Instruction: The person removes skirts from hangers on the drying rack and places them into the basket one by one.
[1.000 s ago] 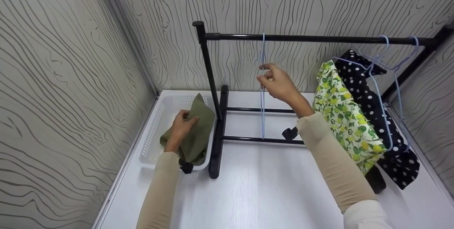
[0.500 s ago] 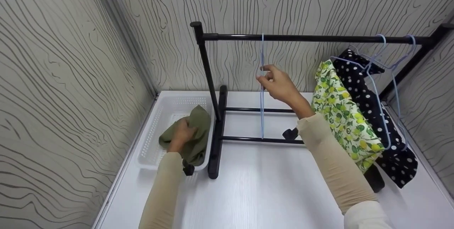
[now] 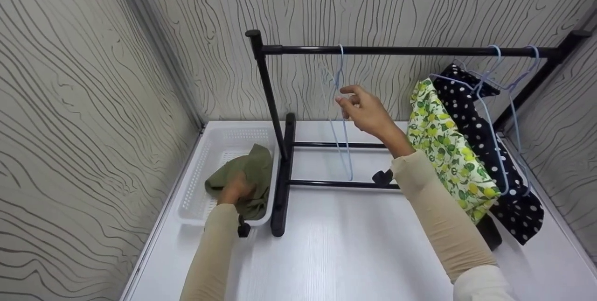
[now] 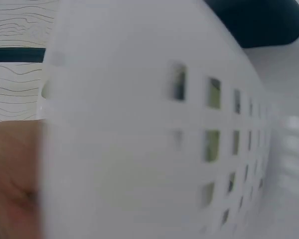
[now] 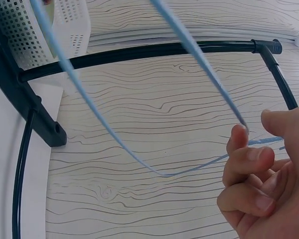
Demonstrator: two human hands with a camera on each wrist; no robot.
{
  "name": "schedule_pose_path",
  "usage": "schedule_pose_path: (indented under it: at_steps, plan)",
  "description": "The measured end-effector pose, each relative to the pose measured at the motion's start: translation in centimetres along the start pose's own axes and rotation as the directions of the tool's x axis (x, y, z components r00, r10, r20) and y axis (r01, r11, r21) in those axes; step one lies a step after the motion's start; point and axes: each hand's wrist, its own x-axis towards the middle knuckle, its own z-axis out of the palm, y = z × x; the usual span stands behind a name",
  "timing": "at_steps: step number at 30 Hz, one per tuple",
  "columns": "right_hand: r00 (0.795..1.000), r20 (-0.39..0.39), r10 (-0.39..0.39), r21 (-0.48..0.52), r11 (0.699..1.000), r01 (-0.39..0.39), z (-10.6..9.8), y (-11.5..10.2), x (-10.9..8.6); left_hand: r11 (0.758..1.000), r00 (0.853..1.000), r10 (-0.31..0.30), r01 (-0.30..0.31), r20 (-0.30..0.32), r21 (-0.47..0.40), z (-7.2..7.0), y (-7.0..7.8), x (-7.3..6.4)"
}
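In the head view, my left hand (image 3: 237, 188) reaches down into a crumpled olive-green cloth (image 3: 259, 165) inside a white perforated plastic basket (image 3: 191, 198). Folds of cloth cover its fingers, so their grip is hidden. My right hand (image 3: 366, 108) is raised beside a light blue clothes hanger (image 3: 347, 151) that hangs alone on the black rail (image 3: 396, 51). Seen from the right wrist, the right hand's fingers (image 5: 256, 159) are loosely bent, thumb and index finger apart. The hanger wire runs by the index fingertip; whether they touch I cannot tell.
At the right end of the rack, a lemon-print cloth (image 3: 447, 151) and a black polka-dot cloth (image 3: 522, 219) hang on hangers. A black rack post (image 3: 269, 95) and foot (image 3: 281, 189) stand beside the basket. Patterned panels (image 3: 93, 128) enclose the white table (image 3: 326, 245).
My left hand has lowered the green cloth into the basket and sunk deeper into it. The blue hanger has turned from edge-on to angled, its upper part shifting left, while my right hand stays nearly still.
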Motion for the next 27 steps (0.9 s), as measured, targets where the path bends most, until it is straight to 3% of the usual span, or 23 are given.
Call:
schedule_pose_path:
  at_steps: [6,13,20,27]
  plan:
    - [1.000,-0.004,-0.014,-0.003,1.000,0.014,-0.1,-0.1,-0.3,0.999,1.000,-0.024,0.023,0.014,0.045,0.0,-0.5,0.1]
    - [0.999,-0.022,-0.040,-0.012,0.999,0.039,-0.6,0.3,-0.4,0.999,0.999,-0.013,0.014,0.029,-0.036,0.0,-1.0,0.2]
    - [0.998,-0.032,-0.046,-0.001,0.999,0.046,-1.4,0.4,-0.7,0.996,0.999,-0.025,0.028,0.034,-0.087,-0.6,-0.3,-0.7]
    - [0.998,-0.040,-0.040,-0.034,0.999,0.038,-1.8,0.7,-1.0,0.996,0.998,-0.059,0.060,0.020,-0.064,-1.4,0.7,-1.1]
